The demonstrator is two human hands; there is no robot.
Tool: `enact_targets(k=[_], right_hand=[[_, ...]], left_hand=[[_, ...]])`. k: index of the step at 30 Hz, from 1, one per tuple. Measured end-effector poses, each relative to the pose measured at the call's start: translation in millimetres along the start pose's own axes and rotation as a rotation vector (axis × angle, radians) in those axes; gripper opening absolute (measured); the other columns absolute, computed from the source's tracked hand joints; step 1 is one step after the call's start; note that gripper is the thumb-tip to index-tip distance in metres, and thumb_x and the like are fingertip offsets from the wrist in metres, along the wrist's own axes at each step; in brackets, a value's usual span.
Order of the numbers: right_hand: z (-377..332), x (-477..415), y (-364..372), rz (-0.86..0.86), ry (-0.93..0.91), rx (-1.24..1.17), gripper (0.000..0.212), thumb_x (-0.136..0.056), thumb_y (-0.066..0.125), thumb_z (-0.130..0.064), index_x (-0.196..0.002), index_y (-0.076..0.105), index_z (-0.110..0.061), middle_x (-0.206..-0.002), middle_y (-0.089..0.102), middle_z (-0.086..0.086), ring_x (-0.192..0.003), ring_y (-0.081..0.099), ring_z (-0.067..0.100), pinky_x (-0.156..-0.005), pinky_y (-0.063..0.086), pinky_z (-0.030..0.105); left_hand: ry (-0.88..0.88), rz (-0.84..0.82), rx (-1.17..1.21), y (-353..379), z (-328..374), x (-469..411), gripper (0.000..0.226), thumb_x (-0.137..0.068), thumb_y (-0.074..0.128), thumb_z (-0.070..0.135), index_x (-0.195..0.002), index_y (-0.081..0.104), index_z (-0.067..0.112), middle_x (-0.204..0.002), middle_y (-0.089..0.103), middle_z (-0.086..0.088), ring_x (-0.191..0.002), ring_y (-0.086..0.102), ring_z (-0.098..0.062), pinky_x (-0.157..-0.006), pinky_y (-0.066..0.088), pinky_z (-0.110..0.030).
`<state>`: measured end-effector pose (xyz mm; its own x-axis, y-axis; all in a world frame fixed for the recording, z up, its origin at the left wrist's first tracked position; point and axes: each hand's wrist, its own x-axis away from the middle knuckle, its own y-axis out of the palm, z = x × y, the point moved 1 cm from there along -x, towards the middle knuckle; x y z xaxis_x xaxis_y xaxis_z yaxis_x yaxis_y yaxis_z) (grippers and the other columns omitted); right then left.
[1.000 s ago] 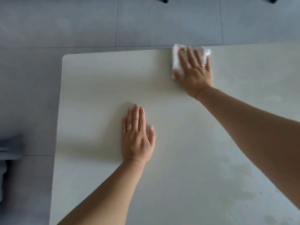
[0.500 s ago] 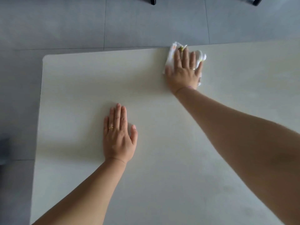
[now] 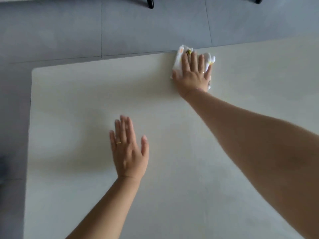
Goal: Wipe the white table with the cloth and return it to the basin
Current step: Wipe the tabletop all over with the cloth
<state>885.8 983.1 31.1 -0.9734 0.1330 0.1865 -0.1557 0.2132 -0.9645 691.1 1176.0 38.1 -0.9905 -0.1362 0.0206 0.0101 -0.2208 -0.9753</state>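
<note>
The white table (image 3: 77,104) fills most of the view. A white cloth (image 3: 179,57) with small yellow marks lies bunched at the table's far edge. My right hand (image 3: 194,75) presses flat on it with straight, spread fingers, and the cloth shows past the fingertips and on both sides. My left hand (image 3: 128,150) lies flat on the bare tabletop nearer me, fingers straight, holding nothing. No basin is in view.
Grey tiled floor (image 3: 69,31) surrounds the table beyond its far and left edges. Two dark furniture legs (image 3: 149,2) stand on the floor at the top. The table's rounded far-left corner (image 3: 34,70) is in sight.
My right hand and the cloth have slid a little to the left along the far edge. The view has shifted. My left hand stays flat on the table.
</note>
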Motion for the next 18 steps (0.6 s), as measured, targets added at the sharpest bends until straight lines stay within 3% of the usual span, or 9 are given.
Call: enact_targets(k=[3, 7, 12, 16, 18], right_hand=[[-34.7, 26.4, 13.5, 0.028, -0.119, -0.008, 0.070, -0.091, 0.028, -0.059, -0.150, 0.016, -0.025, -0.160, 0.010, 0.001, -0.147, 0.000, 0.027, -0.114, -0.009, 0.052], [-19.3, 9.7, -1.7, 0.097, -0.272, -0.026, 0.060, -0.091, 0.030, -0.061, -0.135, 0.042, -0.023, -0.141, 0.040, 0.002, -0.138, 0.026, 0.027, -0.115, -0.002, 0.056], [-31.3, 20.4, 12.4, 0.068, -0.296, 0.064, 0.057, -0.097, 0.021, -0.049, -0.150, 0.016, -0.029, -0.161, 0.007, 0.002, -0.147, 0.001, 0.026, -0.113, -0.013, 0.055], [-9.7, 16.3, 6.6, 0.031, -0.387, 0.073, 0.054, -0.099, 0.019, -0.048, -0.151, 0.012, -0.033, -0.161, 0.006, 0.000, -0.148, 0.003, 0.023, -0.115, -0.009, 0.051], [22.8, 13.2, 4.8, 0.064, -0.317, 0.059, 0.054, -0.099, 0.020, -0.049, -0.151, 0.013, -0.032, -0.161, 0.008, 0.000, -0.148, 0.004, 0.021, -0.116, -0.008, 0.049]], left_hand=[[0.024, -0.046, -0.020, 11.8, 14.2, 15.1, 0.068, -0.091, 0.032, 0.043, -0.146, 0.031, 0.003, -0.155, 0.026, -0.015, -0.143, 0.024, -0.032, -0.116, 0.017, -0.045], [0.022, -0.036, -0.053, 17.1, 10.3, 14.9, 0.068, -0.092, 0.032, 0.043, -0.146, 0.029, 0.003, -0.156, 0.024, -0.014, -0.144, 0.021, -0.031, -0.117, 0.015, -0.044], [0.020, -0.035, -0.051, 17.6, 11.9, 16.2, 0.068, -0.092, 0.032, 0.043, -0.147, 0.028, 0.003, -0.156, 0.023, -0.013, -0.144, 0.020, -0.030, -0.117, 0.017, -0.045], [0.025, -0.041, -0.050, 16.6, 10.7, 16.0, 0.068, -0.091, 0.032, 0.042, -0.146, 0.028, 0.003, -0.156, 0.022, -0.013, -0.144, 0.020, -0.031, -0.116, 0.017, -0.045], [0.036, -0.041, -0.050, 16.8, 10.8, 15.1, 0.068, -0.091, 0.032, 0.042, -0.146, 0.029, 0.002, -0.156, 0.023, -0.014, -0.144, 0.021, -0.032, -0.116, 0.017, -0.045]])
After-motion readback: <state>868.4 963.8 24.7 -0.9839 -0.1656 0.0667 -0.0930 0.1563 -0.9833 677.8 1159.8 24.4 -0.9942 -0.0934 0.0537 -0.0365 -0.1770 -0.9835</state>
